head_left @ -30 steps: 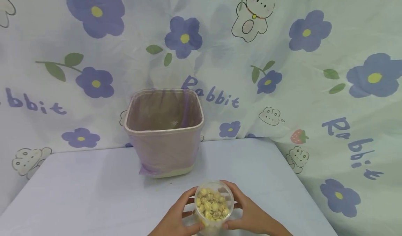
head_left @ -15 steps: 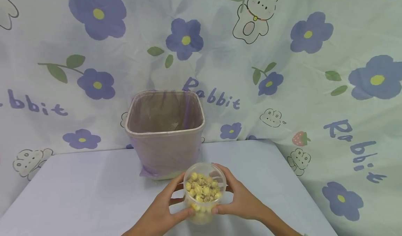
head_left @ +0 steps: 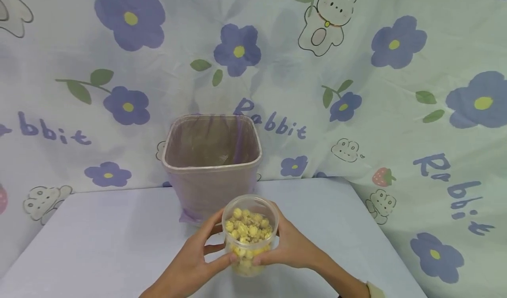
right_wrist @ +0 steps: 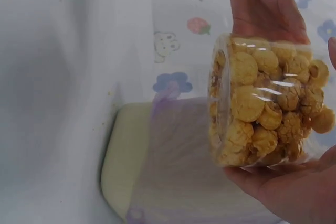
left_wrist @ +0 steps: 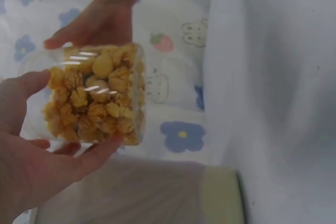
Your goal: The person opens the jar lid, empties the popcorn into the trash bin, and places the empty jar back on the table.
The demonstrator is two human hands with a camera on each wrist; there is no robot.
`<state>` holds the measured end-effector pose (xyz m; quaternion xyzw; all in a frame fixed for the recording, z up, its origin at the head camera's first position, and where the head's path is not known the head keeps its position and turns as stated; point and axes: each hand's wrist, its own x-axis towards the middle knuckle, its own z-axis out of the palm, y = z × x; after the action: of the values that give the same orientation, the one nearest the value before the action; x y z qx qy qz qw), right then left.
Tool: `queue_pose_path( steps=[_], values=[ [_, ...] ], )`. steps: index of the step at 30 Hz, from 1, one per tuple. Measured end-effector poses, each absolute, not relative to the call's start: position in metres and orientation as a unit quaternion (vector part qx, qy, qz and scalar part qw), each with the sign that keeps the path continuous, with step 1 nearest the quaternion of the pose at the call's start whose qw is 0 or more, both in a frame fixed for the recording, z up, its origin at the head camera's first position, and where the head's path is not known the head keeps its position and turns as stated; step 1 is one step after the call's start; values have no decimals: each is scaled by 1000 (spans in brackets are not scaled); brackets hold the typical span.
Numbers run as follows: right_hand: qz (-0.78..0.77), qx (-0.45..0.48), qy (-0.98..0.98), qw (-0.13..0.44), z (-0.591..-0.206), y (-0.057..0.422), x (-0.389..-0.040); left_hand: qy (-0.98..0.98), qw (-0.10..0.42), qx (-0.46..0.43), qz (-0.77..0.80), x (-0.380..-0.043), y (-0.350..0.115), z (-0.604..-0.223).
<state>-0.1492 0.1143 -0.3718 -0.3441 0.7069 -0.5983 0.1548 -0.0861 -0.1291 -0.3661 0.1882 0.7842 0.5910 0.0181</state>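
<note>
A clear plastic jar without a lid (head_left: 248, 234), partly filled with yellow popcorn (head_left: 247, 228), is held up above the table between both hands. My left hand (head_left: 198, 254) grips its left side, thumb in front and fingers wrapped behind. From the other side my right hand (head_left: 291, 245) grips it the same way. Both wrist views show the jar's wall up close, with popcorn (left_wrist: 92, 95) pressed against it and the hands on opposite sides. Directly beyond the jar stands a square bin (head_left: 214, 183) lined with a thin purple bag.
A white-covered table (head_left: 115, 240) lies beneath the hands. Behind it and to the right hangs a white cloth (head_left: 277, 86) printed with purple flowers and rabbits. A few small crumbs (right_wrist: 109, 93) lie on the table near the bin's base.
Both hands have lifted the popcorn jar and brought it forward and slightly left, closer to the bin. Their grip looks the same.
</note>
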Motion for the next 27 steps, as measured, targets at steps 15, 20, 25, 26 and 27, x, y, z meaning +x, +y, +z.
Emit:
queue_pose_path(
  steps=[15, 20, 25, 26, 27],
  values=[
    [-621, -378, 669, 152, -364, 106, -145, 789, 77, 310, 524, -114, -161, -329],
    [-616, -422, 640, 181, -364, 105, -145, 715, 184, 371, 563, -135, -163, -325],
    [-615, -442, 622, 200, -364, 103, -145, 673, 211, 405, 582, -139, -157, -324],
    [-617, -444, 617, 202, -364, 103, -145, 671, 207, 406, 585, -139, -156, -324],
    [-620, -444, 614, 202, -364, 103, -145, 670, 203, 405, 588, -138, -155, -324]
  ],
)
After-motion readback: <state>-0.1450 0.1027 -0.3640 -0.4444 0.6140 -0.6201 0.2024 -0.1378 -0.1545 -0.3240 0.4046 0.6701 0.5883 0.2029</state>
